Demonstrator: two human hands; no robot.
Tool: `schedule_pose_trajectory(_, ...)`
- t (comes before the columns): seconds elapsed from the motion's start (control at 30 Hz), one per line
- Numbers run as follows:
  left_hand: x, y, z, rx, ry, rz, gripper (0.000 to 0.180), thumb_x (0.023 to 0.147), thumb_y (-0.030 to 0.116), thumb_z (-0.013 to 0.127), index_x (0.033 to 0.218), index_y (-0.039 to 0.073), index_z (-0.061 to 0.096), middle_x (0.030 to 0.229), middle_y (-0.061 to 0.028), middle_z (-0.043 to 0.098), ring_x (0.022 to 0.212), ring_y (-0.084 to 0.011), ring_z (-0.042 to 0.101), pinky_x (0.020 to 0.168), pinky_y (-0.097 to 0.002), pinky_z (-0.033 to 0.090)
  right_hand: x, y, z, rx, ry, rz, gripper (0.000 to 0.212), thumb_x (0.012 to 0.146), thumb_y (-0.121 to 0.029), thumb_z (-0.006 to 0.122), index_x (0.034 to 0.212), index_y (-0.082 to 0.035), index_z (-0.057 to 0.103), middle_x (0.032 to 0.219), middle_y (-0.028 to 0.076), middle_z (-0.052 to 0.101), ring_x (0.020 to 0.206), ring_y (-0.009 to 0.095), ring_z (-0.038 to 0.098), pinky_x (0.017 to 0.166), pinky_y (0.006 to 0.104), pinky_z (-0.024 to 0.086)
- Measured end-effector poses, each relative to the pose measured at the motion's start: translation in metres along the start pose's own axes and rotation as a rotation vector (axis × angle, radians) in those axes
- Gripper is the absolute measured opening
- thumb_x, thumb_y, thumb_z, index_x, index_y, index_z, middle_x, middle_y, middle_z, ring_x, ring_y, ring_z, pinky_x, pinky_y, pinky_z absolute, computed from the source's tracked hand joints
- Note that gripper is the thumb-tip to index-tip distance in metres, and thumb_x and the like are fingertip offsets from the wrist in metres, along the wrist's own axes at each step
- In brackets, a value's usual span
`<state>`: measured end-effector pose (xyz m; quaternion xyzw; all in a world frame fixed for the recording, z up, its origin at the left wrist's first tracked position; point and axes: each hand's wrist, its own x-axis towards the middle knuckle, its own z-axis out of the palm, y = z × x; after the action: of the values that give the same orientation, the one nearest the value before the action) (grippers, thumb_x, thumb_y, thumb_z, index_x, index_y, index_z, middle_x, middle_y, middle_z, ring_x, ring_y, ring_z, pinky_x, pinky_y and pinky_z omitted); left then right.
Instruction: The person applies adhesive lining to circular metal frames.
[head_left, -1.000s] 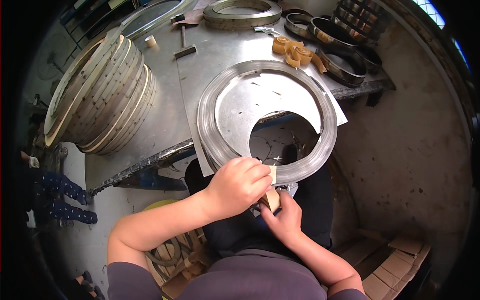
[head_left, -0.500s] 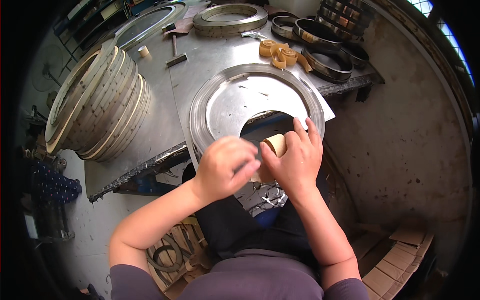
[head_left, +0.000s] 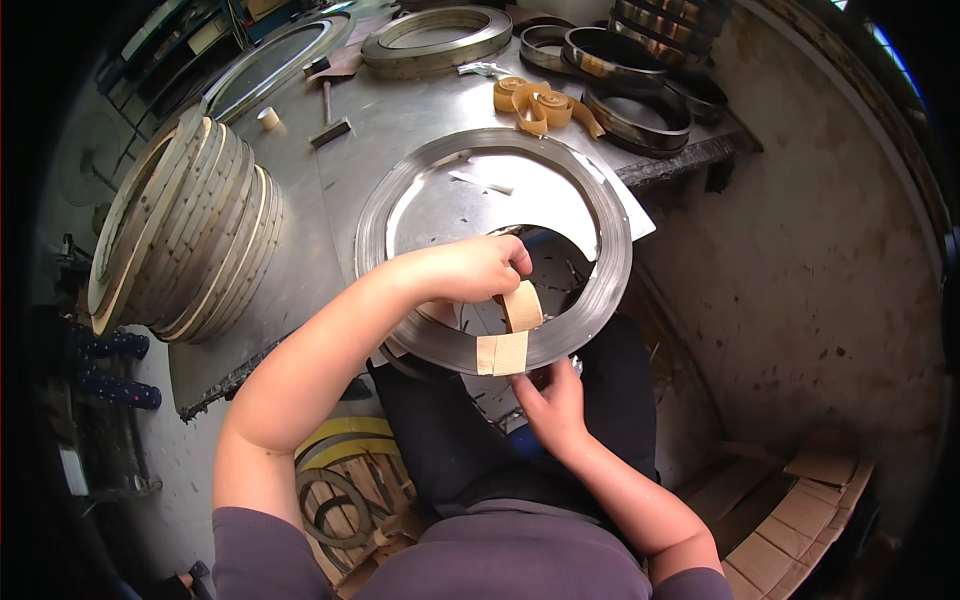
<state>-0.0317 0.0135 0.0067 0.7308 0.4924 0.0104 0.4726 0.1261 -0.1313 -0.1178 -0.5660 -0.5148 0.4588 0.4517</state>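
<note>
A flat grey metal ring [head_left: 610, 250], built of thin wound layers, lies over the table's near edge and reaches out above my lap. Tan masking tape [head_left: 502, 354] wraps across its near band. Over the ring's opening, my left hand [head_left: 475, 268] has its fingers curled at the top of a tan tape roll [head_left: 522, 305], which sits just inside the taped spot. Below the ring's near outer edge is my right hand [head_left: 555, 405], thumb and fingers apart around a dark gap; its fingertips are partly hidden under the ring.
Stacked metal rings [head_left: 190, 235] lean at the left of the steel table [head_left: 300, 190]. Farther back are a hammer [head_left: 328, 120], a small tape roll [head_left: 268, 118], coiled brown strips [head_left: 545, 103] and dark hoops [head_left: 640, 120]. Flattened cardboard [head_left: 790, 520] stands at lower right, beside the wall.
The tape roll has passed from my right hand to my left. My right hand has dropped below the ring's near edge. Tape across the near band is now in plain view.
</note>
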Motion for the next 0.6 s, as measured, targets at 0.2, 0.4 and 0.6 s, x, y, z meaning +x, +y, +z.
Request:
schedule_pose_trajectory(0.2,0.001,0.007,0.02,0.284,0.111,0.054,0.03,0.081,0.002,0.053,0.111,0.0,0.059,0.086,-0.0114,0.066,0.084,-0.0235,0.065,0.073,-0.0354,0.05,0.04,0.0,0.034,-0.04,0.257,-0.396,0.046,0.073,-0.015,0.076,0.114,-0.002,0.059,0.095,0.012,0.066,0.088,0.03,0.066,0.076,0.0358,0.051)
schedule_pose_trajectory(0.4,-0.006,-0.005,0.023,0.25,0.218,0.173,0.021,0.084,0.005,0.056,0.104,0.0,0.06,0.083,-0.0106,0.066,0.082,-0.0203,0.065,0.075,-0.0338,0.05,-0.014,-0.017,-0.016,-0.364,0.105,-0.37,0.038,0.067,-0.011,0.076,0.101,-0.001,0.062,0.093,0.014,0.065,0.08,0.03,0.064,0.074,0.0343,0.05)
schedule_pose_trajectory(0.6,-0.028,0.012,0.018,-0.365,0.028,0.124,0.03,0.089,0.02,0.062,0.11,-0.001,0.058,0.096,-0.0068,0.063,0.09,-0.0136,0.06,0.082,-0.0298,0.048,-0.004,-0.073,-0.053,-0.422,0.273,-0.745,0.034,0.057,-0.009,0.077,0.085,-0.001,0.06,0.103,0.016,0.062,0.091,0.035,0.06,0.078,0.0401,0.049)
